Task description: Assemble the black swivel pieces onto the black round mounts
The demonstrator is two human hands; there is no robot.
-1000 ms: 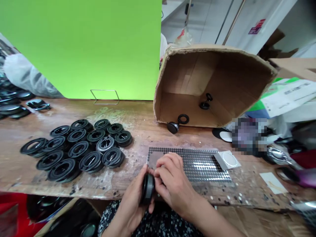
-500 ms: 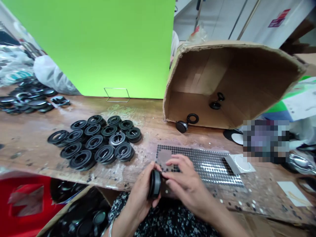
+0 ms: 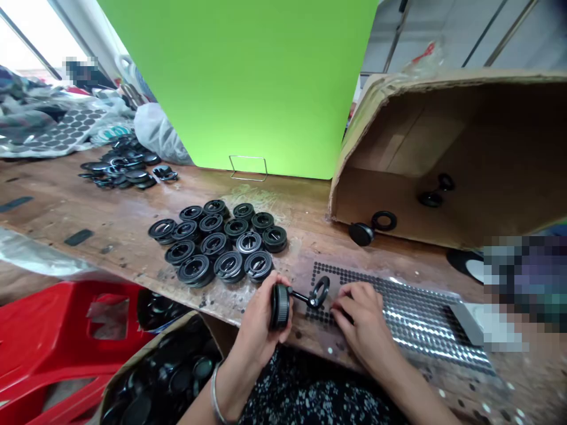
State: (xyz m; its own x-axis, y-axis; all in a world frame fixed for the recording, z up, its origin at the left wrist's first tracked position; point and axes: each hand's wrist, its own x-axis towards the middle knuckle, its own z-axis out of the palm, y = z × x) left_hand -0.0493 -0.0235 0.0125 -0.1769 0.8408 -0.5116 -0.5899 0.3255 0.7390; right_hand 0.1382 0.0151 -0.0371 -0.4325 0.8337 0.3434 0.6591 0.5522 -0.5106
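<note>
My left hand (image 3: 261,319) is closed round a black round holder with a ridged rim (image 3: 280,307). A short arm with a ring (image 3: 321,291) at its end swings out from the holder to the right. My right hand (image 3: 363,316) is over the left part of a clear sheet of small black dots (image 3: 411,313), its thumb and forefinger pinched together low against the sheet. What the pinch holds, if anything, is too small to make out. Left of my hands stand several similar black round holders (image 3: 215,245) in rows, their rings folded flat.
An open cardboard box (image 3: 376,153) lies on its side at the right, with two holders with rings out at its mouth and inside. A green board (image 3: 248,88) stands behind. Dark parts (image 3: 119,165) are heaped far left. Below left are a red stool (image 3: 57,342) and a box of parts.
The arm and ring of the held holder now stand swung out. My right hand has moved away from the holder to the dotted sheet. The view has turned to the left.
</note>
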